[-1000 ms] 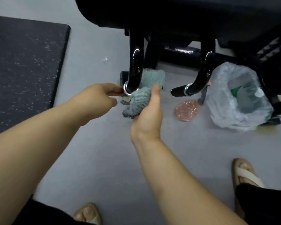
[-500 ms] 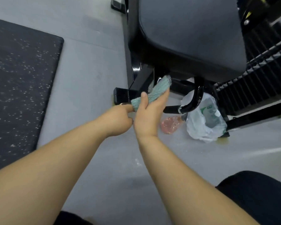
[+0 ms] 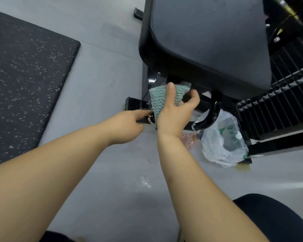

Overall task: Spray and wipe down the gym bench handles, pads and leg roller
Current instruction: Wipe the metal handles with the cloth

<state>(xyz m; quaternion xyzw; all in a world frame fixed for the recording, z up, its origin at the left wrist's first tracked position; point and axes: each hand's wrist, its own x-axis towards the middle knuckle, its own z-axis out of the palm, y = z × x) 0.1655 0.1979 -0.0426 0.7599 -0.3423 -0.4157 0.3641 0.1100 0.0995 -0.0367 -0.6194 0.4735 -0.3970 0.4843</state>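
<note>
Your left hand (image 3: 124, 126) pinches the tip of the glossy black curved metal handle (image 3: 151, 79) (likely steadying it) while your right hand (image 3: 175, 117) clamps the teal knitted cloth (image 3: 157, 98) around it.

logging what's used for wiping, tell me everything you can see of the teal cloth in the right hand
The teal cloth is a soft, waffle-textured fabric, bunched rather than spread flat. The right hand grips it, thumb across its front, fingers curled behind. It wraps the bench's black handle just under the seat pad front edge. Its lower edge reaches the handle's chrome ring, beside the left hand holding the handle's end. Dampness cannot be told.
</note>
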